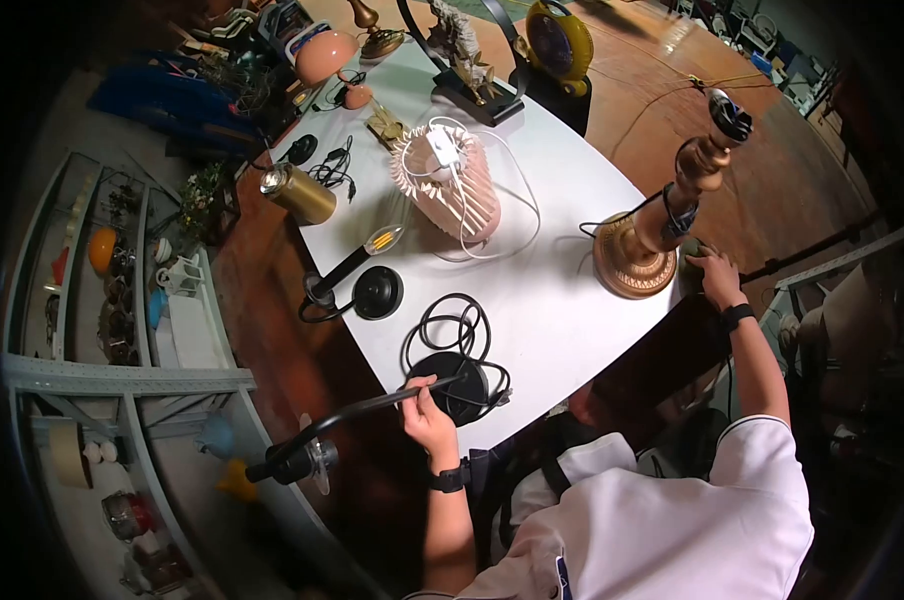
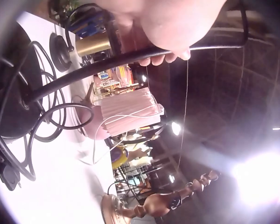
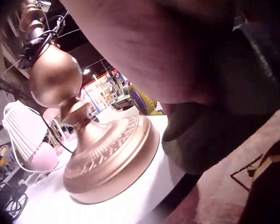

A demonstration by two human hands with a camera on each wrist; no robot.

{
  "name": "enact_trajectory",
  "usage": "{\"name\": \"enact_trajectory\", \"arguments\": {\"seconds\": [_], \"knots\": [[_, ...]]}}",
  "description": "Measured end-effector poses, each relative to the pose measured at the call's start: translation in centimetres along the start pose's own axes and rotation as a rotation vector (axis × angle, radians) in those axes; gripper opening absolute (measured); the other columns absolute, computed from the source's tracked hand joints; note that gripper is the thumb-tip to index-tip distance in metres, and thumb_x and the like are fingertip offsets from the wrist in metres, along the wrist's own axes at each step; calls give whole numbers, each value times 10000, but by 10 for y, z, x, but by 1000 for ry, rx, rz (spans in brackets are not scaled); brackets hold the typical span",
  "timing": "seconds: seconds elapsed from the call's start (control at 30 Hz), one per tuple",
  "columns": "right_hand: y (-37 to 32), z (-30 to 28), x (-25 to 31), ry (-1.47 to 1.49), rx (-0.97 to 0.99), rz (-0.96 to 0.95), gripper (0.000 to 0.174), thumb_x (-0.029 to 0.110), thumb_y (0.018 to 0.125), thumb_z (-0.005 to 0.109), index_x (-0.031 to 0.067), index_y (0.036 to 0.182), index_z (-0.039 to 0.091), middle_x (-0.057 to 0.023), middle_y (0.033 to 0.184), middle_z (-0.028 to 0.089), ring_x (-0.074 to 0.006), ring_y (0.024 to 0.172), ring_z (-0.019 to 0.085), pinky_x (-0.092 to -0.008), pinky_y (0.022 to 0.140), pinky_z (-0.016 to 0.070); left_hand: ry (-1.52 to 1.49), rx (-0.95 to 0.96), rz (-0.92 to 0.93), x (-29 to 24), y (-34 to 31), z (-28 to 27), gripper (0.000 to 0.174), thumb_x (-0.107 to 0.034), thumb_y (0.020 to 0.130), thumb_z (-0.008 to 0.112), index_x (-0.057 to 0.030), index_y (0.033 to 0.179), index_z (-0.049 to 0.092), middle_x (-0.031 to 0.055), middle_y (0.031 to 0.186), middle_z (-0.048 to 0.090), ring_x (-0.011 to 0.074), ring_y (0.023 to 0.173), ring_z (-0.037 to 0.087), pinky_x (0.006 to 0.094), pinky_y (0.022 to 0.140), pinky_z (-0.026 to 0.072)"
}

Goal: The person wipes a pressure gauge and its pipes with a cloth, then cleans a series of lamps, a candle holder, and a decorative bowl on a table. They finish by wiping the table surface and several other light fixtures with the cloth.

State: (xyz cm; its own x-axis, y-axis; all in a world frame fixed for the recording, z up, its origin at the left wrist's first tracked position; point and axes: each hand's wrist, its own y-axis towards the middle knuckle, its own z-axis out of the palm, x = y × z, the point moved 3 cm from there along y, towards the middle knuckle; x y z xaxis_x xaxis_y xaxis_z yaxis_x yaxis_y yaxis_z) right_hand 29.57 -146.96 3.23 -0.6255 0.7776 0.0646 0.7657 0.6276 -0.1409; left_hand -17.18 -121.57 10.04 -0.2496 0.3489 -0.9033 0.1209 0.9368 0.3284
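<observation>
My left hand (image 1: 430, 425) grips the bent black pole of a lamp (image 1: 367, 403), thumb and fingers round it. The lamp's round black base (image 1: 450, 372) is on the white table near its front edge, with its black cable (image 1: 487, 335) looped around it. The pole's far end reaches out past the table edge to the left. At the right table edge my right hand (image 1: 720, 280) holds a dark olive-grey, soft-looking piece (image 3: 189, 144); its kind I cannot tell. Close beside it a bronze-coloured lamp stand (image 3: 114, 154) stands upright, a dark cord bundled on its stem.
A pink pleated lamp (image 1: 462, 200) with a white cord stands mid-table. Toward the left edge are a candle-bulb lamp (image 1: 357, 262), a black round base (image 1: 378, 292) and a gold cylinder (image 1: 307, 195). Metal shelving (image 1: 122, 378) runs along the left. A yellow reel (image 1: 559, 45) stands beyond the table.
</observation>
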Motion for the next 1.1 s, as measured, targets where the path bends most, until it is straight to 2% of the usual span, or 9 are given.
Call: {"name": "enact_trajectory", "arguments": {"seconds": [0.23,0.27,0.37,0.4,0.43,0.47,0.6,0.87,1.1], "knots": [[78,-12,-10,-167,279,-47,482,-16,793,456,193,1181,652,-93,1370,490,-340,1230,451,-504,1009,371,11,-14,33,-1,-1,2,128,-21,921,448,42,904,557,131,870,621,233,819,600,337,785,489],[100,25,-60,-186,281,-61,482,-16,793,456,193,1181,652,-93,1370,490,-340,1230,451,-504,1009,371,6,-10,19,-3,-1,2,141,-40,917,431,34,890,548,123,867,612,229,828,593,336,794,479],[193,111,-111,80,-240,-711,506,16,805,515,111,1302,532,-171,1290,520,-372,1209,465,-427,1004,394,-39,5,93,5,-1,-1,144,-92,951,462,28,903,526,132,846,586,245,801,593,349,759,500],[172,62,-123,68,-231,-730,506,16,805,515,111,1302,532,-171,1290,520,-372,1209,465,-427,1004,394,-60,1,132,7,-1,0,161,-111,964,490,32,902,528,134,839,578,252,785,599,347,733,516],[185,31,-103,128,-183,-626,509,13,814,518,113,1313,522,-176,1285,520,-376,1190,481,-411,998,402,-43,-14,133,8,-2,0,239,-195,977,494,27,896,520,127,828,566,254,774,595,349,716,515],[193,-21,20,186,-136,-521,512,11,823,521,116,1324,512,-181,1280,520,-380,1172,498,-394,993,411,-33,-13,145,9,-3,-1,236,-195,979,488,25,895,509,129,834,568,252,773,593,353,717,511],[219,-53,104,455,0,-642,580,-73,764,515,145,1301,541,-199,1252,534,-382,1139,522,-394,974,428,-15,-16,94,0,-6,2,104,-58,958,408,26,929,462,138,851,540,259,816,569,389,811,495],[316,-39,169,490,-89,-741,531,-51,835,489,113,1340,481,-206,1252,528,-376,1154,519,-387,989,420,39,-74,94,-5,-8,-3,108,43,882,375,48,920,476,164,879,554,270,828,586,400,833,500],[352,-2,191,378,-5,-892,516,-23,857,513,146,1344,477,-194,1312,491,-384,1218,463,-399,1052,361,252,-32,-8,-19,-4,-1,234,-178,988,417,15,876,488,131,847,567,257,817,617,361,772,517]]}}
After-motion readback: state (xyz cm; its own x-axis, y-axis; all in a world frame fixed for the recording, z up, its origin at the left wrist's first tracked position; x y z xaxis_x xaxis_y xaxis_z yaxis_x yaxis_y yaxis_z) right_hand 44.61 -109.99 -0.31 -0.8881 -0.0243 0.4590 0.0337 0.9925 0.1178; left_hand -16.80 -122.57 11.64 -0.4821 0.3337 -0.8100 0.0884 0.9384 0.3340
